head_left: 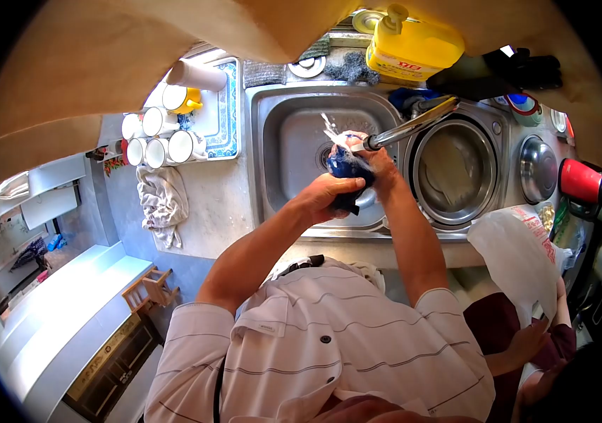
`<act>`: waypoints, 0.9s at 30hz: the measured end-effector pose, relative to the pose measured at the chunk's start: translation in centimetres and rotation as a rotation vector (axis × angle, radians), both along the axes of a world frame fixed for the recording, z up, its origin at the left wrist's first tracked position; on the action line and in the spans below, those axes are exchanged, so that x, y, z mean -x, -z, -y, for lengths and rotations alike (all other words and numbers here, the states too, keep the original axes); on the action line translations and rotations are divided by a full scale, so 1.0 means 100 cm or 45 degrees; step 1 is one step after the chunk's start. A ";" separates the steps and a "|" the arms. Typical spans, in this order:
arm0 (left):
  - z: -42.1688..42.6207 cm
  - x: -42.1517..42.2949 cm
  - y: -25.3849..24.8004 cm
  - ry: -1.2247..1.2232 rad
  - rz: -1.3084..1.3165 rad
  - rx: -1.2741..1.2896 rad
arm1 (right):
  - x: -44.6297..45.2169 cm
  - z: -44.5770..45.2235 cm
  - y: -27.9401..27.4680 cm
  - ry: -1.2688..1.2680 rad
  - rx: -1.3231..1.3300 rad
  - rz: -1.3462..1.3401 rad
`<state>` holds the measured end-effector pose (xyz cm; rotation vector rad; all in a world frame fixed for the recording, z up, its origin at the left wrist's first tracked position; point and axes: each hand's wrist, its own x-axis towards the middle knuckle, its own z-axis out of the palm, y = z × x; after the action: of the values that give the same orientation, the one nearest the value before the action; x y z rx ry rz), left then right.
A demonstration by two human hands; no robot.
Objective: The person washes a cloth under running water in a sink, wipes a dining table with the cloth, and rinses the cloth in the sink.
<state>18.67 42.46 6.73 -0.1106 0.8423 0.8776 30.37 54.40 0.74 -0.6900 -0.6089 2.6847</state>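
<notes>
Over the left sink basin (283,134), both hands have hold of a wet, dark blue, rounded thing (349,166) with a black part at its lower end. What kind of thing it is, I cannot make out. My left hand (326,197) grips it from the near left side, thumb laid across it. My right hand (380,166) is closed around its far right side, just under the faucet (414,125). Water runs from the spout and splashes over the blue thing and my right fingers. Some of the fingers are hidden behind it.
Left of the sink, several enamel mugs (163,150) stand beside a blue-patterned tray (229,77); a cloth (162,204) lies nearer. A metal basin (454,173) fills the right sink. Behind stands a yellow jug (414,49). At right, another person's hand (526,342) is near a plastic bag (516,243).
</notes>
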 end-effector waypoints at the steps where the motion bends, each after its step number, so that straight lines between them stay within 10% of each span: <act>1: -0.001 0.000 -0.003 0.048 -0.084 0.037 | -0.001 0.002 0.002 -0.007 -0.112 0.065; 27: 0.014 -0.033 0.023 0.774 -1.347 -0.067 | -0.001 0.046 0.025 -0.122 -0.802 1.262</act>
<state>22.00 41.03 4.42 0.6858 1.7096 0.3236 30.50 49.84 -1.75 -1.7672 -1.6253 1.8486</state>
